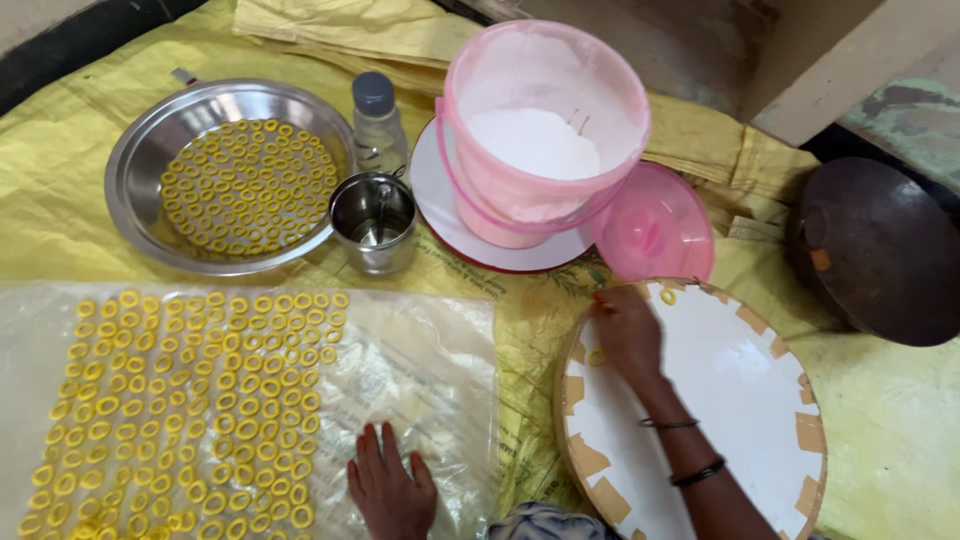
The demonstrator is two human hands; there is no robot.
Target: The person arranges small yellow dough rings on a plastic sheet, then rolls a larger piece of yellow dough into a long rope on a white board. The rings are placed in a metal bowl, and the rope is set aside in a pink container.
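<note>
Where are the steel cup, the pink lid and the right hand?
steel cup (372, 222): head view, on its side wall.
pink lid (652, 222): head view, on its domed top.
right hand (628, 330): head view, on the back of the hand.

Steel basin (135, 175) at 10 o'clock is shiny polished metal, and so is the little steel cup (373, 220) beside it. Pink bucket (520, 190) at 12 is smooth, slightly see-through plastic, its pink lid (655, 225) glossier. The clear plastic sheet (420, 370) at 7 o'clock looks thin, crinkly and shiny, the yellow rings (180, 400) on it matt. The round board (740, 400) at 4 o'clock is flat matt white with papery tan tape patches on its rim. Yellow sacking (60, 150) underneath looks woven, with a dull sheen. Dark pan (885, 250) at 2 o'clock: rough, matt.
</note>
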